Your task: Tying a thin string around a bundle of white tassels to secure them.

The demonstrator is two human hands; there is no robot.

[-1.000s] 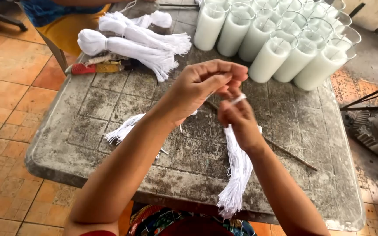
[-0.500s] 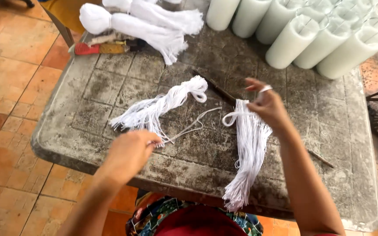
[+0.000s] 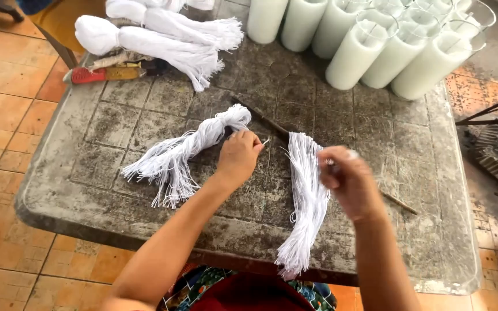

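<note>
Right hand [image 3: 347, 183] blurred, fingers curled around the top of a hanging wick bundle [image 3: 305, 201]; grip detail unclear. Left hand [image 3: 238, 156] pinches a strand beside a loose bundle [image 3: 183, 152] at nine o'clock. Candles [image 3: 375, 46] at one o'clock, tops cropped. Thin stick [image 3: 266, 120] crosses the table [image 3: 76, 190].

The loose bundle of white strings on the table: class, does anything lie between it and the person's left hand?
Nothing visible does. The left hand rests at the knotted end of the loose bundle of white strings, fingertips at it; only bare table surrounds them.
</note>
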